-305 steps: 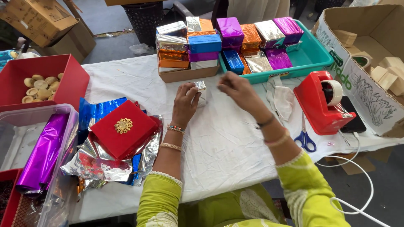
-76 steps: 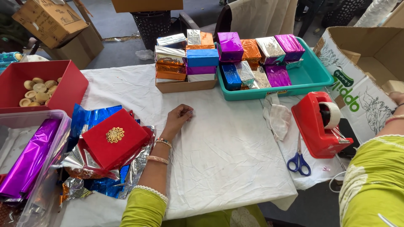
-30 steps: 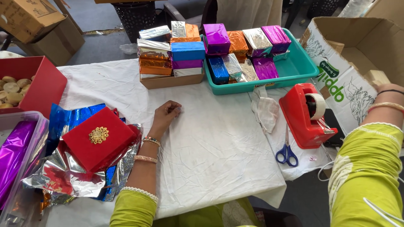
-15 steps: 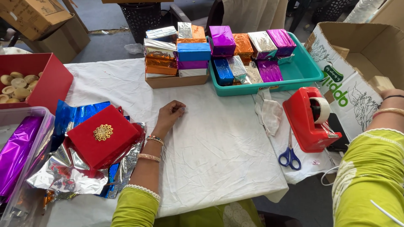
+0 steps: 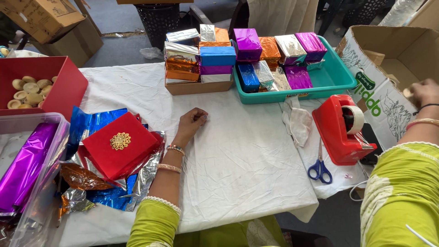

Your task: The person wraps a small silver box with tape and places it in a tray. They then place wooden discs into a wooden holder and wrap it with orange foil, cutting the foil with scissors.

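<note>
1. The right hand (image 5: 424, 93) reaches into the cardboard box (image 5: 393, 50) at the frame's right edge; its fingertips are hidden, so whether it grips anything cannot be told.
2. The left hand (image 5: 192, 122) rests curled on the counter (image 5: 238, 155); whatever may lie inside the fist stays unseen.
3. The red lidded box (image 5: 120, 145) covers most of the foil sheets (image 5: 91, 183) under it.
4. The clear bin (image 5: 27, 183) and purple foil roll (image 5: 23, 169) are cut off by the left edge.
</note>
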